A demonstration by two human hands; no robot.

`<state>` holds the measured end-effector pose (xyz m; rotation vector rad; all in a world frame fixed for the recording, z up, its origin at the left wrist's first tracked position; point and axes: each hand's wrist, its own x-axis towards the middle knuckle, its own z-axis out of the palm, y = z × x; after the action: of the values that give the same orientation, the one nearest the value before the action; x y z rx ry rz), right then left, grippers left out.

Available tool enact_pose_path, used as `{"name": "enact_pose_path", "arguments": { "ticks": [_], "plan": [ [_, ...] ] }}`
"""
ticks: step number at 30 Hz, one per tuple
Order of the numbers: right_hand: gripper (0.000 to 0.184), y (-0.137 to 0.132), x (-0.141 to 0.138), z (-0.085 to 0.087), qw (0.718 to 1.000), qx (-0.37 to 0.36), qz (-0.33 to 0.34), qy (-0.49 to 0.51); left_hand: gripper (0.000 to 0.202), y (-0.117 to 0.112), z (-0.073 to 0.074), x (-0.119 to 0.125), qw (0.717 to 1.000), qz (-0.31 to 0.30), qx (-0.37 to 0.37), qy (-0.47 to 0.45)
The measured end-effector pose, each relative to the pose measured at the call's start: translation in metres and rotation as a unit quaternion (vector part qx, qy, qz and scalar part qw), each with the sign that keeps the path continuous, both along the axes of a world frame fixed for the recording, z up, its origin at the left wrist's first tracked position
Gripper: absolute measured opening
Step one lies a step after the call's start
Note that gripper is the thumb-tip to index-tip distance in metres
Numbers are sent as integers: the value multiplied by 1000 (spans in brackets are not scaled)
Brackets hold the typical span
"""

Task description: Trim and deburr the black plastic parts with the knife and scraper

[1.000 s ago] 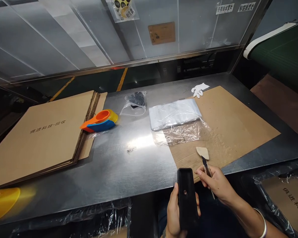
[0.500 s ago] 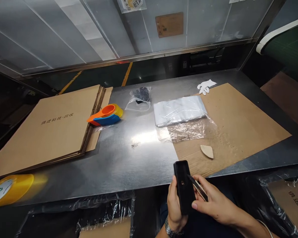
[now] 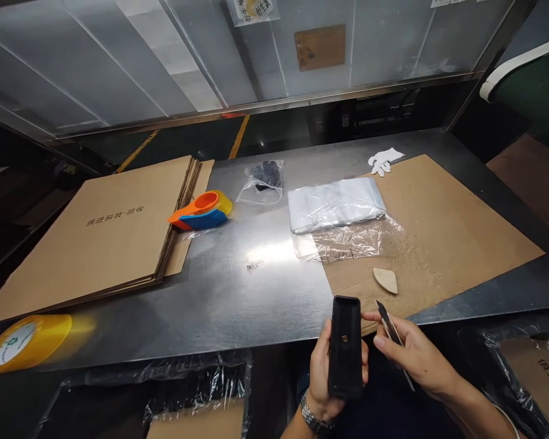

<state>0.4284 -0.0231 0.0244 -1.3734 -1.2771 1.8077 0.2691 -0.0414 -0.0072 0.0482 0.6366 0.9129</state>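
Observation:
My left hand [image 3: 322,381] is closed round a black rectangular case [image 3: 345,344] with a small hole in its middle, held upright at the table's front edge. My right hand [image 3: 414,353] pinches thin metal tweezers [image 3: 392,334], their tip just right of the case and apart from it. A small beige wedge-shaped piece [image 3: 385,280] lies on the brown cardboard sheet [image 3: 452,231] just beyond both hands.
A stack of clear plastic bags [image 3: 336,206] and a loose crinkled bag [image 3: 352,241] lie mid-table. A bag with black parts [image 3: 263,180], an orange-blue tape dispenser [image 3: 201,211], flat cartons [image 3: 91,235], a yellow tape roll [image 3: 25,341] and a white glove [image 3: 384,160] sit around.
My right hand has pulled the tweezers away from the case's face, to its right, tip raised. The case has shifted slightly right and sits more upright.

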Motion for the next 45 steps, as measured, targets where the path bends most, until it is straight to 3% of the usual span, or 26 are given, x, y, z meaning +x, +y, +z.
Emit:
{"name": "enact_pose_path", "arguments": {
  "ticks": [5,7,9,11,13,16,18,20,24,26,29,32,38,45],
  "plan": [
    [66,16,1,3,1000,12,-16,-10,62,-4,-12,-2,997,-71,27,-17],
    [59,20,2,3,1000,16,8,2,64,-3,-14,-4,992,-116,41,-25],
    [48,19,4,3,999,29,28,9,65,1,-12,-9,991,-122,49,-25],
    [38,13,6,1,996,86,17,-15,63,6,-9,-15,997,-66,33,-12],
    [26,3,8,-2,978,197,0,-65,54,11,-5,-21,999,34,10,7],
    [26,-11,10,-10,905,405,5,-131,49,12,0,-24,990,142,5,21],
    [30,-17,11,-18,862,489,24,-133,53,8,1,-22,986,158,15,56],
    [27,-19,14,-24,874,474,44,-102,56,3,1,-20,978,164,34,124],
    [66,-15,23,-23,953,286,33,-91,61,-4,2,-17,953,155,87,246],
    [57,-12,22,-12,964,234,48,-120,63,-5,5,-17,949,126,107,269],
    [33,-8,13,9,958,220,114,-142,63,-6,9,-15,950,94,125,269],
    [30,-7,2,22,942,241,140,-187,65,-7,12,-15,948,73,134,280],
    [30,-11,0,19,904,276,154,-288,67,-8,10,-18,937,56,137,316],
    [28,-12,0,20,886,308,166,-305,67,-9,10,-19,938,55,138,314]
  ]
}}
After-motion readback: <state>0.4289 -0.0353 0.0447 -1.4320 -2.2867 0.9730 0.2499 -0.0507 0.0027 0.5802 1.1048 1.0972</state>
